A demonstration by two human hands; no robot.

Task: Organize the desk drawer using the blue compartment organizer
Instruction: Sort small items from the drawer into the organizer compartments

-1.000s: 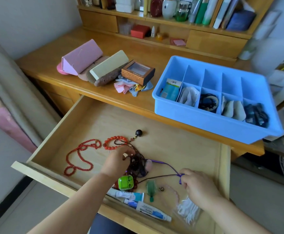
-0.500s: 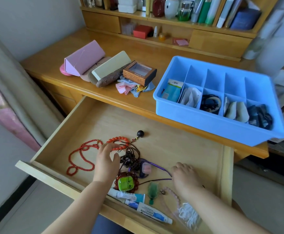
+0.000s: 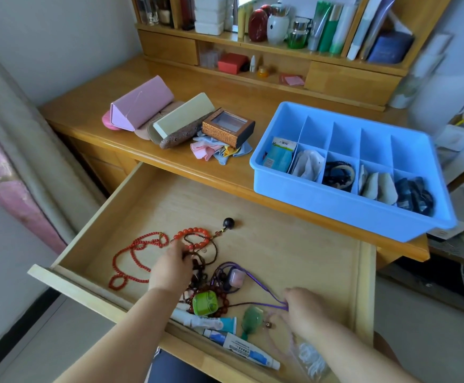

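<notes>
Inside the open wooden drawer (image 3: 294, 244), left hand (image 3: 171, 269) grasps tangled dark bead strings (image 3: 200, 261); right hand (image 3: 305, 313) pinches purple cord (image 3: 264, 288). Blue plastic compartment organizer (image 3: 344, 205) sits beyond the drawer, well apart.

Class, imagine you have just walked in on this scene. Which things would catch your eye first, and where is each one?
The blue compartment organizer stands out first, sitting on the desktop at right with its near row filled. Next comes the tangle of red bead strings and cords in the open drawer, where the left hand and right hand are working. A bright green case lies between them.
</notes>
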